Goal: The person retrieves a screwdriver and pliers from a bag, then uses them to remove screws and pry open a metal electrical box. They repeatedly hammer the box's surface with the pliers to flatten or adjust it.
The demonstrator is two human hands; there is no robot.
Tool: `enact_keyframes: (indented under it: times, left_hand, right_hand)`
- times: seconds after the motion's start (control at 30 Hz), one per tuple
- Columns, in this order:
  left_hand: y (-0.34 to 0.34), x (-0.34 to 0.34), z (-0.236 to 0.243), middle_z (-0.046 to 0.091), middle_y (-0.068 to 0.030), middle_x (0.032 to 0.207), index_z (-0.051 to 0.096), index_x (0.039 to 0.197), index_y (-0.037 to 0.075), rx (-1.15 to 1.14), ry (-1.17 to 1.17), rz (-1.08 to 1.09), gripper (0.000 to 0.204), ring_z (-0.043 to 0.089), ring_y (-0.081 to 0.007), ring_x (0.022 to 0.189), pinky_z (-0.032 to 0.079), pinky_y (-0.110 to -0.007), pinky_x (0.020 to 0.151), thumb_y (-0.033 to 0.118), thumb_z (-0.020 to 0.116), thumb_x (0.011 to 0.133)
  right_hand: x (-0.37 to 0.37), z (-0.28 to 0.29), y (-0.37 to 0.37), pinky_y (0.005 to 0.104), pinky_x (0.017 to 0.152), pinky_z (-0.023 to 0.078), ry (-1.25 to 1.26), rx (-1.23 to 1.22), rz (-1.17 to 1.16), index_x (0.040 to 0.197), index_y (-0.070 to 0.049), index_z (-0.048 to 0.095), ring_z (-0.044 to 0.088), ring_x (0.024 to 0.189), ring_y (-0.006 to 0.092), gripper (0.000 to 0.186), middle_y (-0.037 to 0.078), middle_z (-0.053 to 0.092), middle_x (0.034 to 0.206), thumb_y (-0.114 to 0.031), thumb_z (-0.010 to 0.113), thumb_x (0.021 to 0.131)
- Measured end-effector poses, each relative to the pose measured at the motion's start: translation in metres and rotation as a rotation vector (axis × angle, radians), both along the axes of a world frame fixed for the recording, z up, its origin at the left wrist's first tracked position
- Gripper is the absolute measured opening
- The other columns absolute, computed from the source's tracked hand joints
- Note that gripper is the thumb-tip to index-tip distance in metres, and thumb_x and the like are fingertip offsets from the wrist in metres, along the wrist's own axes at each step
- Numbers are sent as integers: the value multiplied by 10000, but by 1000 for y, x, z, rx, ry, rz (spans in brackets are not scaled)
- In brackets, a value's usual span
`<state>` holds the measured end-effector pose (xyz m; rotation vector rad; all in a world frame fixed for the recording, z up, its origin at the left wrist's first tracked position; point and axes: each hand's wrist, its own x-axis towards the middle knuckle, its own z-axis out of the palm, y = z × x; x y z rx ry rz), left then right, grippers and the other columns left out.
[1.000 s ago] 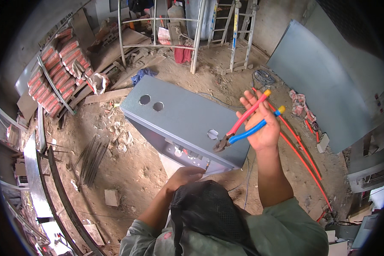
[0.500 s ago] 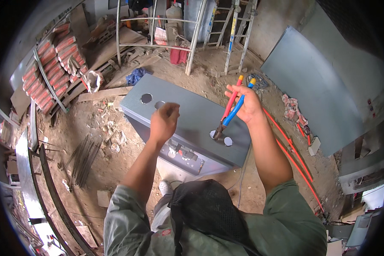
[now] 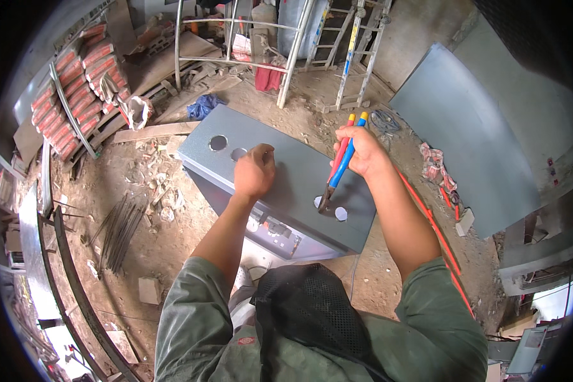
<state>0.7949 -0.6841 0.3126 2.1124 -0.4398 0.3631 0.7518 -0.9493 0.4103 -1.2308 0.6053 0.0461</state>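
A grey sheet-metal cabinet (image 3: pixel 299 172) lies before me, with round holes through its upper face. My right hand (image 3: pixel 363 151) is closed around a pair of long-handled pliers (image 3: pixel 341 162) with one red and one blue grip, both tipped yellow. Their dark jaws reach down to the edge of one of the two holes at the cabinet's near right end. My left hand (image 3: pixel 255 170) is curled into a fist on or just over the upper face, beside a hole (image 3: pixel 238 154) it partly covers. Its fingertips are hidden, so I cannot tell whether it holds anything.
Stacked bags (image 3: pixel 76 95) stand at the far left, near a metal frame (image 3: pixel 235 62) and a ladder (image 3: pixel 350 57). A large grey sheet (image 3: pixel 471 140) leans at the right, with orange-red tubes (image 3: pixel 440 235) nearby. Thin rods (image 3: pixel 122 232) and curved metal strips (image 3: pixel 86 296) lie left.
My right hand has tightened on the pliers, bringing the handles closer together and slightly left. My left hand has shifted a little to the right. The jaws remain at the same hole.
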Motion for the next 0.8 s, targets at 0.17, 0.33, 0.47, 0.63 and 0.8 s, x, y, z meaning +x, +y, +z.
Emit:
enact_keyframes:
  times: [0.17,0.33,0.47,0.63,0.8]
  left_hand:
    - [-2,-2,4,765,-209,1009,762,1080,64,12,21,17,202,740,-401,950,583,-450,849,183,655,957]
    - [-2,-2,11,751,-214,1111,744,1101,52,39,83,-8,233,712,-425,1033,564,-488,917,163,600,956]
    - [-1,-5,9,751,-215,1104,743,1088,52,26,71,4,222,712,-425,1028,565,-486,909,158,603,953]
    - [-8,-3,2,762,-215,1006,756,1067,40,46,-11,35,196,741,-407,940,582,-447,853,151,644,951]
    - [-4,-6,2,760,-218,1001,757,1058,40,34,-48,57,189,739,-407,932,580,-452,848,148,643,954]
  right_hand:
    - [13,-20,-3,480,679,526,-98,52,-9,1016,-163,597,524,664,126,162,-50,501,759,-201,726,926]
    - [-1,-10,14,341,612,486,-267,21,-60,1049,-144,563,506,641,102,212,-47,489,748,-171,736,929]
    - [-44,13,57,282,575,446,-586,-275,-93,1012,-118,510,485,629,63,204,-48,494,778,-128,708,965]
    - [-93,18,84,281,640,444,-849,-684,8,1074,-38,493,494,711,83,280,3,515,833,-189,715,994]
    - [-21,7,35,312,459,403,-508,-27,-104,925,-140,465,430,524,96,229,-40,457,721,-111,689,959]
